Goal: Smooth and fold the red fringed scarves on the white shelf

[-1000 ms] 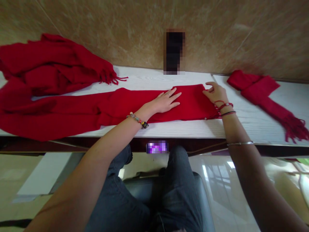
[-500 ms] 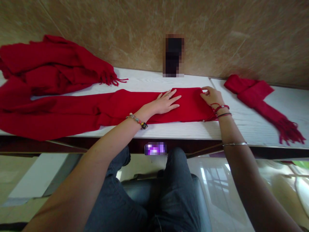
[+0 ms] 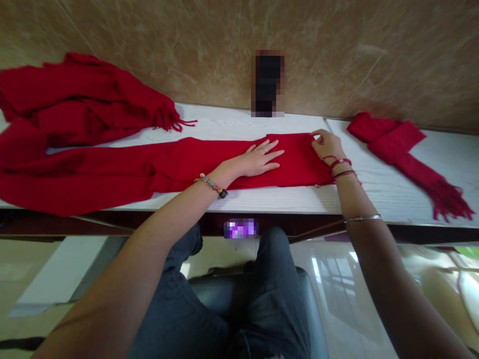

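Observation:
A long red scarf (image 3: 123,169) lies stretched across the white table (image 3: 232,199), its right end folded flat in front of me. My left hand (image 3: 258,159) rests flat on that folded part, fingers spread and stretched out. My right hand (image 3: 326,144) sits at the scarf's far right corner, fingers curled and pinching the edge of the cloth. Both wrists wear bracelets.
A heap of red fringed scarves (image 3: 82,99) lies at the back left. Another red scarf (image 3: 404,149) with tassels lies at the right. A dark blurred object (image 3: 267,82) stands against the marbled wall. My knees and a dark seat (image 3: 239,294) are below the table edge.
My right hand has slid slightly left and back onto the scarf's far right corner and closed on its edge. My left hand stays flat on the cloth.

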`<state>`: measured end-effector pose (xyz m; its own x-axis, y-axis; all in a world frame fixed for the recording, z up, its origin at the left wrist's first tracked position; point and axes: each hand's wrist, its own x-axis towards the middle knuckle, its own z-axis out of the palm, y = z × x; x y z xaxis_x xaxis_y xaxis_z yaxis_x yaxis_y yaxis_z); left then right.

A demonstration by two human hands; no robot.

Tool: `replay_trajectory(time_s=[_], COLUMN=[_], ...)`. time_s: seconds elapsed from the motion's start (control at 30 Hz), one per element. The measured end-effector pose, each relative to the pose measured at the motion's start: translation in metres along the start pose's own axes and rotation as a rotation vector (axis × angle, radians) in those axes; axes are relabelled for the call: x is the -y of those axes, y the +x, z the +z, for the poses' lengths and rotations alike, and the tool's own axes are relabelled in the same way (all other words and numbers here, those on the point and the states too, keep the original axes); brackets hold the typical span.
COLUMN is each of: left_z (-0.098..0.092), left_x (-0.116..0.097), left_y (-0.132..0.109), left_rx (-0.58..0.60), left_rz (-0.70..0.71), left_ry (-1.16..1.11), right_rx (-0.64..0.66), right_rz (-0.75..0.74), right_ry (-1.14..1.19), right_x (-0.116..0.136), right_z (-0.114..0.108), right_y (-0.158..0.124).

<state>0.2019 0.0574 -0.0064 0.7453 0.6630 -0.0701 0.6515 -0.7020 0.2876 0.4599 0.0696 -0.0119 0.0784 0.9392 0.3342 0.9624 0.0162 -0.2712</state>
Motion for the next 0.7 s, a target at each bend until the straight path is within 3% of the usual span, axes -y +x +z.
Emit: replay_trajectory(time_s=[0.1,0.23,0.37,0.47,0.57,0.7], left_z=[0.001,0.002,0.003,0.002,0.001,0.001], left_x=[0.000,0.002,0.004,0.004,0.003,0.001], left_y=[0.001,0.002,0.002,0.002,0.002,0.003], left_rx=[0.012,0.001,-0.032,-0.069,-0.075,-0.027], left_rz=[-0.015,0.000,-0.013,-0.023,-0.022,-0.004], left_ry=[-0.005,-0.011,-0.008,-0.002,-0.022,-0.039], right_rx=[0.041,-0.023,-0.073,0.118,0.296,0.266], right_rz=[-0.025,-0.050,-0.226,-0.379,-0.376,-0.311], right_ry=[-0.040,-0.031,-0.027,-0.046,-0.086,-0.108], right_x=[-0.001,-0.003,0.001,0.002,-0.005,-0.021], right_z=[0.005,0.003,-0.007,-0.008,-0.001,0.003], right_y=[0.000,-0.001,-0.005,-0.008,-0.007,-0.006])
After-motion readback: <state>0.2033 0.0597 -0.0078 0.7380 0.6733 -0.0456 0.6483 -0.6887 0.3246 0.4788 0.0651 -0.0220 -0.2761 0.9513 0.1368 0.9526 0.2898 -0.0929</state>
